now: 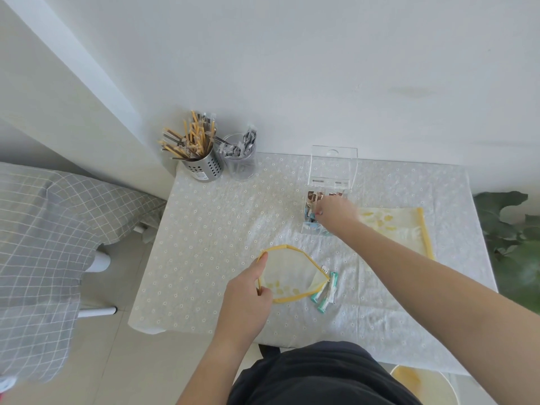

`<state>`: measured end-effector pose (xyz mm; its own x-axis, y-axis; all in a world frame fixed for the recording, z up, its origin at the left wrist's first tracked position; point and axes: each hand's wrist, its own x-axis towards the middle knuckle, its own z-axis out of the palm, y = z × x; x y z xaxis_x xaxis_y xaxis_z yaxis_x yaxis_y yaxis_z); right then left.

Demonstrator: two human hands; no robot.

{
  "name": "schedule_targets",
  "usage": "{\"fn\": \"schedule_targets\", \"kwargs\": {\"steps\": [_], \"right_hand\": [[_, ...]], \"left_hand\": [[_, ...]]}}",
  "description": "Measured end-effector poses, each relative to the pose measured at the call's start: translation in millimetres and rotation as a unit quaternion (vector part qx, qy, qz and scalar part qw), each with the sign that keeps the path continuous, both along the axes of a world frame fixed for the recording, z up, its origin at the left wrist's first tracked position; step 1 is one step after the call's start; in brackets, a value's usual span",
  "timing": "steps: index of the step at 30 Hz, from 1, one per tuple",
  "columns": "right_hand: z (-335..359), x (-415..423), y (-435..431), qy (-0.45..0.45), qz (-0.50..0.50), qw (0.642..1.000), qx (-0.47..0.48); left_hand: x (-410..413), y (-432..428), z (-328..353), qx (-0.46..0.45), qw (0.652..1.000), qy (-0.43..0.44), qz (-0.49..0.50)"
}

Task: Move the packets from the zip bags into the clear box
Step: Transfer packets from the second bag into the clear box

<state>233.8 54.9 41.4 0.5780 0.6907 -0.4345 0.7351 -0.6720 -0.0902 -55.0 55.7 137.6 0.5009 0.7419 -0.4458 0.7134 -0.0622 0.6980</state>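
The zip bag (pixel 292 273) is being pinched open by the left hand (pixel 248 293). Packets (pixel 310 204) are being touched inside the clear box (pixel 311 228) at one o'clock by the right hand (pixel 336 213), grip unclear.

We can read no text, brand or number anywhere in this view. The white label (pixel 202 176) on the metal holder (pixel 204 165) at the table's (pixel 219 229) far left is too small to read. Print on the packets (pixel 325 293) beside the near zip bag (pixel 292 276) is blurred.
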Motion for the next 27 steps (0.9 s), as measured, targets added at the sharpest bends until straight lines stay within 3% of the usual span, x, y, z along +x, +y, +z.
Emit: {"fn": "schedule_targets", "kwargs": {"steps": [4, 10, 14, 17, 18, 21, 23, 25, 27], "right_hand": [[-4, 3, 5, 0.001, -0.002, 1.0, -0.008], [9, 4, -11, 0.092, 0.0, 0.993, 0.075], [58, -27, -53, 0.249, -0.088, 0.932, 0.248], [97, -62, -98, 0.4, -0.095, 0.871, 0.27], [102, -72, -110, 0.417, -0.089, 0.867, 0.259], [97, -95, -131, 0.345, -0.092, 0.905, 0.23], [91, -103, -135, 0.317, -0.159, 0.903, 0.243], [89, -106, -143, 0.338, -0.238, 0.863, 0.292], [88, -108, -152, 0.375, -0.303, 0.798, 0.362]], "left_hand": [[-2, 0, 1, -0.008, 1.0, 0.004, 0.004], [1, 7, -2, -0.017, 0.999, -0.031, 0.011], [4, 21, -11, -0.025, 0.998, -0.05, 0.042], [14, 32, -6, -0.004, 0.997, -0.06, 0.038], [17, 35, -4, 0.0, 0.997, -0.067, 0.033], [27, 40, 0, -0.015, 0.994, -0.112, 0.011], [33, 43, 1, -0.002, 0.99, -0.14, -0.025], [36, 44, -3, -0.025, 0.982, -0.183, -0.05], [34, 46, -12, -0.094, 0.974, -0.208, -0.016]]}}
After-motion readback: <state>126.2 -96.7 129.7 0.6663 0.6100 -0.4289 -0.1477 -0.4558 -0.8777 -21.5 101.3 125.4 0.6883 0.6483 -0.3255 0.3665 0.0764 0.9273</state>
